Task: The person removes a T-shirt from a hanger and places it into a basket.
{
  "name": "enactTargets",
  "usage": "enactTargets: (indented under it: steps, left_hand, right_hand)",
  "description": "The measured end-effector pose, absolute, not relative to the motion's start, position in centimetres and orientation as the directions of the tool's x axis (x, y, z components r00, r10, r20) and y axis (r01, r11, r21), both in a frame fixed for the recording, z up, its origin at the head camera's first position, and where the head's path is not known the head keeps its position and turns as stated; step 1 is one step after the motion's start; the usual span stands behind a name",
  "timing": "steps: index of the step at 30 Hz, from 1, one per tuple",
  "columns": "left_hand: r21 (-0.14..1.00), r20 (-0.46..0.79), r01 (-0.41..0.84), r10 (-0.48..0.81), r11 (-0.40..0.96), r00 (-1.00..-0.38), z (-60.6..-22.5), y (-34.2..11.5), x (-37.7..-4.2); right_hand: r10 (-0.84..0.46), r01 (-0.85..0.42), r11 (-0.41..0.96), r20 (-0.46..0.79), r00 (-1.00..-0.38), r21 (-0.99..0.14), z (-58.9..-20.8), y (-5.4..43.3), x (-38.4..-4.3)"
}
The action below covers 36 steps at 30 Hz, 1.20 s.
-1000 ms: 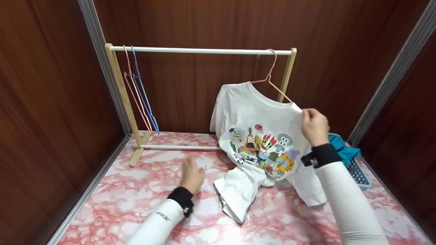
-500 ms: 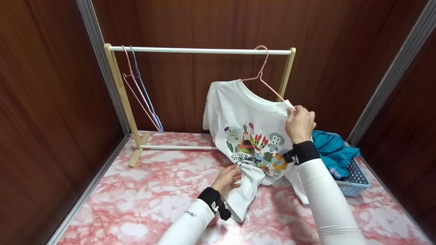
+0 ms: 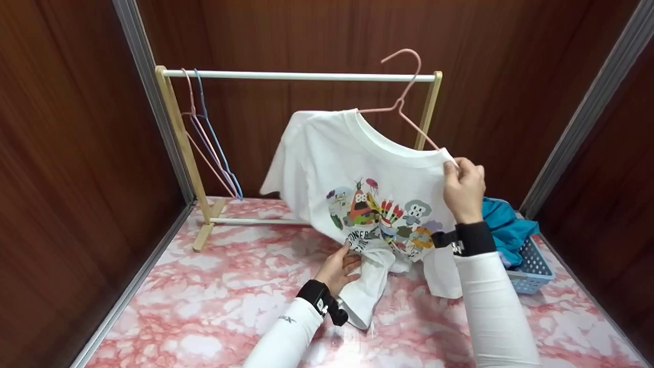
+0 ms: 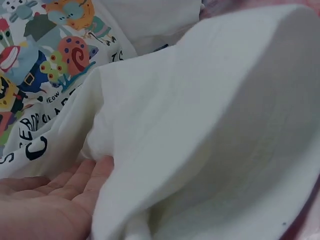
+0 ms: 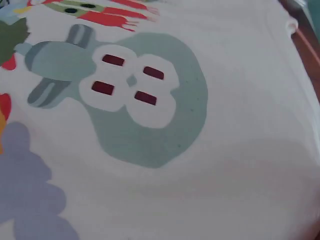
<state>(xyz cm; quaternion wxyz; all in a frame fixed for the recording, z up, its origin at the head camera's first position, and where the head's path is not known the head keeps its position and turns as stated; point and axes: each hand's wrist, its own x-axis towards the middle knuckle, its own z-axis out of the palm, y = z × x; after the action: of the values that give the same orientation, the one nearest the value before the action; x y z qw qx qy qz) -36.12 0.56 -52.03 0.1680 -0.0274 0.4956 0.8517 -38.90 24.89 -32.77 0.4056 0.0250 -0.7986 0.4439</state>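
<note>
Two bare hands are on a white shirt (image 3: pixel 388 166), which hangs in front of the rack (image 3: pixel 286 75) on a pink hanger (image 3: pixel 402 104). The hanger's hook rises above the rack's bar, near its right end. In front of the rack's right post, the right hand (image 3: pixel 465 191) has its grip closed, thumb and fingers pinching the shirt's shoulder beside the collar. The left hand (image 3: pixel 334 273), lower and in front of the rack, has a loose grip: I see relaxed fingers touching the bunched lower part of the shirt without clasping it. Other hangers (image 3: pixel 203 105) hang at the rack's left end. In front of the rack's right end, a blue basket (image 3: pixel 536 266) holds teal cloth (image 3: pixel 503 227). Everything stands on a pink-and-white marbled surface (image 3: pixel 230 306) that runs under the rack.
</note>
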Motion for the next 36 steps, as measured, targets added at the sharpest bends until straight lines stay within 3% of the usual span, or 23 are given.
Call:
enactTargets:
  steps: [7,12,15,18,20,23,26,28,31,36]
  left_hand:
    - [0.883,-0.161,-0.257,0.261,-0.392,-0.952,-52.0,0.0,-35.2]
    - [0.977,-0.123,-0.159,0.240,-0.139,-0.963,-50.3,-1.2,-33.5]
    - [0.996,-0.025,0.000,0.272,0.094,-0.962,-48.3,-2.3,-31.6]
    - [0.949,0.189,0.253,0.299,0.191,-0.935,-45.9,-3.5,-29.6]
    - [0.880,0.392,0.440,0.248,0.180,-0.886,-44.4,-4.4,-28.4]
    - [0.694,0.686,0.669,0.038,0.267,-0.727,-42.7,-5.8,-27.3]
    - [0.551,0.818,0.694,-0.136,0.463,-0.559,-41.9,-7.2,-26.9]
    - [0.508,0.836,0.624,-0.167,0.593,-0.522,-41.8,-8.1,-26.9]
    - [0.480,0.798,0.493,-0.128,0.726,-0.588,-42.1,-9.5,-27.0]
    - [0.485,0.632,0.336,-0.059,0.807,-0.772,-42.8,-11.5,-27.4]
  right_hand:
    - [0.264,-0.451,0.535,0.648,-0.714,-0.715,-35.7,25.7,-37.5]
    - [0.210,-0.486,0.515,0.654,-0.727,-0.706,-38.5,25.8,-36.9]
    - [0.169,-0.490,0.509,0.641,-0.749,-0.707,-39.8,25.7,-36.2]
    - [0.134,-0.471,0.509,0.607,-0.783,-0.721,-40.7,25.6,-35.4]
    - [0.108,-0.458,0.505,0.580,-0.807,-0.732,-41.1,25.6,-34.8]
    - [0.045,-0.456,0.487,0.543,-0.839,-0.745,-41.3,25.7,-34.0]
    - [-0.037,-0.450,0.469,0.492,-0.870,-0.760,-41.5,25.9,-33.3]
    - [-0.096,-0.435,0.470,0.446,-0.890,-0.768,-41.5,26.1,-32.9]
    - [-0.171,-0.413,0.491,0.380,-0.909,-0.767,-41.5,26.3,-32.4]
    - [-0.274,-0.402,0.524,0.299,-0.914,-0.751,-41.1,26.2,-31.9]
